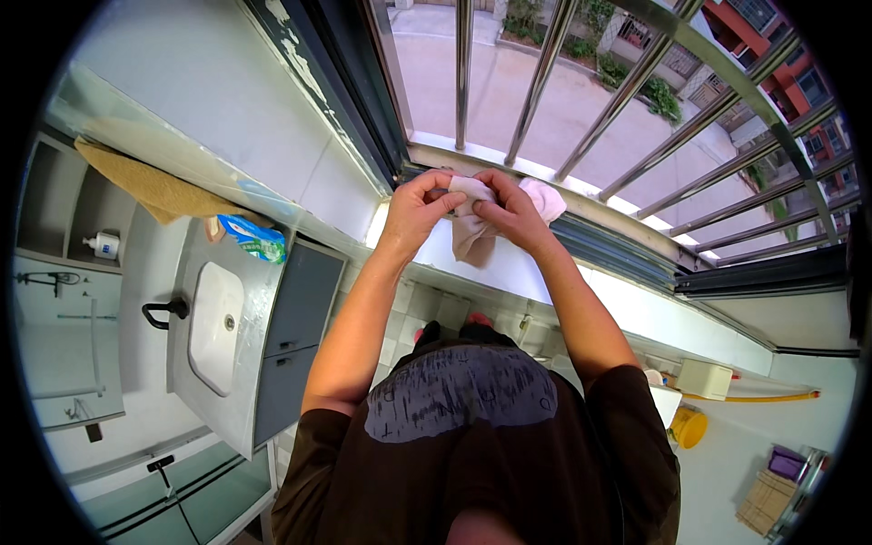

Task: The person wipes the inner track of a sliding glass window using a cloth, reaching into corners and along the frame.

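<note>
Between both hands, above a white windowsill (436, 253), hangs a thin pale pink cloth (472, 228). My left hand (426, 208) pinches its upper left edge between thumb and forefinger. My right hand (511, 210) grips the same cloth on the other side, thumb in front. A bunched light pink cloth (543, 199) lies just right of my right hand, by the sliding window's track; whether it joins the held cloth cannot be told.
Metal window bars (538, 82) rise beyond the sill. At left are a white washbasin (216, 327) with a black faucet (165, 313), a blue-green plastic package (253, 238) and a tan towel (153, 180). A yellow bucket (689, 429) stands at lower right.
</note>
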{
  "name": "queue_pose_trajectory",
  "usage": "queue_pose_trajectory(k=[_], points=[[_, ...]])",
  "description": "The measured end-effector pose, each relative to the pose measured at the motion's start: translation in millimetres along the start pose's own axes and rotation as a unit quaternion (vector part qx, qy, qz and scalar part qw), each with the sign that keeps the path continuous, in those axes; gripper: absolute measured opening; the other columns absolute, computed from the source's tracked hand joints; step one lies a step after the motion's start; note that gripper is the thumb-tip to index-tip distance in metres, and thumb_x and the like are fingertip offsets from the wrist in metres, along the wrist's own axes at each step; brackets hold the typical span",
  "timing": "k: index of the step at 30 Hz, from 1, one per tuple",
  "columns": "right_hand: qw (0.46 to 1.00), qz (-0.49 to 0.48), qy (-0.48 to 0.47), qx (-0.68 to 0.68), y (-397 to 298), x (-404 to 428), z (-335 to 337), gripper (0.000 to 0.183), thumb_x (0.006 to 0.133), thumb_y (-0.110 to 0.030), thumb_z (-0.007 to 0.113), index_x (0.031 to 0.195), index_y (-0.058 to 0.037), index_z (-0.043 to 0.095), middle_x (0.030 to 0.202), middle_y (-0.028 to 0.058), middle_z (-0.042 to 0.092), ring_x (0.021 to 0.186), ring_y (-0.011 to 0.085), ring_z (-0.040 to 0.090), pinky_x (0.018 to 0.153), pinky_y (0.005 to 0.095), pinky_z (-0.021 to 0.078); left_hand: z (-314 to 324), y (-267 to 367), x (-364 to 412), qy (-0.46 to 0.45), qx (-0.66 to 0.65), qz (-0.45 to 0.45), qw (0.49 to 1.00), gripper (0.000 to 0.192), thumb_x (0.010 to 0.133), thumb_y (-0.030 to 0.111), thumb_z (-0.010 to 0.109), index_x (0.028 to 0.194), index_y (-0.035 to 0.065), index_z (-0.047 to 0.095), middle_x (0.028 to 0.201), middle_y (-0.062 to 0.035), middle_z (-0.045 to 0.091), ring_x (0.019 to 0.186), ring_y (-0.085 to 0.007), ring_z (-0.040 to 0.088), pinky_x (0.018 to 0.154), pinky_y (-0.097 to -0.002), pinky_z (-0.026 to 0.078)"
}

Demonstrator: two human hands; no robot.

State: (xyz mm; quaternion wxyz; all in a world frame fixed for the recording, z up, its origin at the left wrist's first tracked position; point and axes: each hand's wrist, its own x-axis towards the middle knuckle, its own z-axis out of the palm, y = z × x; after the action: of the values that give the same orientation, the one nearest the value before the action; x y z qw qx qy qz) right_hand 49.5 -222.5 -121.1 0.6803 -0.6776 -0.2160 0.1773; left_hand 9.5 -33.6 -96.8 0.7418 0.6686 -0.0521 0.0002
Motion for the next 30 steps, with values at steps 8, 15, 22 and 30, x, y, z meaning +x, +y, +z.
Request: queue_pose_trajectory(k=[8, 15, 22, 30], points=[[0.997, 0.014, -0.015, -0.078, -13.8, -6.6, 0.6, 0.035, 0.084, -0.018, 0.067, 0.113, -0.0059, 0.052, 0.100, 0.0022, 0.058, 0.094, 0.0107, 0.055, 0.082, 0.0259, 0.0448, 0.9, -4.9, -6.7, -0.024, -0.107, -0.058, 0.992, 0.019, 0.087, 0.001, 0.063, 0.105, 0.0032, 0.056, 0.096, -0.0049, 0.065, 0.089, -0.0112, 0.060, 0.082, -0.0262, 0.048], [0.987, 0.051, -0.026, -0.153, -10.8, -15.7, 4.6, 0.040, 0.079, -0.022, 0.076, 0.111, -0.0054, 0.058, 0.097, 0.0039, 0.062, 0.091, 0.0122, 0.059, 0.079, 0.0280, 0.0480, -0.5, -19.8, -19.1, 0.003, -0.150, -0.087, 0.985, 0.026, 0.088, 0.002, 0.062, 0.113, 0.0010, 0.054, 0.091, -0.0047, 0.064, 0.082, -0.0119, 0.061, 0.078, -0.0262, 0.051], [0.978, 0.050, -0.077, -0.190, 2.3, -21.9, 3.6, 0.035, 0.082, -0.013, 0.071, 0.114, -0.0069, 0.057, 0.100, 0.0040, 0.064, 0.093, 0.0122, 0.060, 0.082, 0.0284, 0.0482, -3.7, -64.4, -38.7, 0.038, -0.180, -0.181, 0.966, 0.012, 0.092, 0.011, 0.061, 0.101, 0.0033, 0.061, 0.088, -0.0038, 0.065, 0.075, -0.0120, 0.062, 0.071, -0.0254, 0.052], [0.980, 0.009, -0.052, -0.190, 2.4, -11.1, 16.7, 0.035, 0.078, -0.018, 0.070, 0.110, -0.0088, 0.059, 0.096, 0.0089, 0.066, 0.086, 0.0221, 0.064, 0.076, 0.0324, 0.0494, -9.1, -80.7, -31.1, 0.101, -0.192, -0.162, 0.963, 0.009, 0.094, 0.014, 0.058, 0.093, 0.0053, 0.061, 0.081, -0.0018, 0.062, 0.070, -0.0103, 0.060, 0.068, -0.0250, 0.052]])
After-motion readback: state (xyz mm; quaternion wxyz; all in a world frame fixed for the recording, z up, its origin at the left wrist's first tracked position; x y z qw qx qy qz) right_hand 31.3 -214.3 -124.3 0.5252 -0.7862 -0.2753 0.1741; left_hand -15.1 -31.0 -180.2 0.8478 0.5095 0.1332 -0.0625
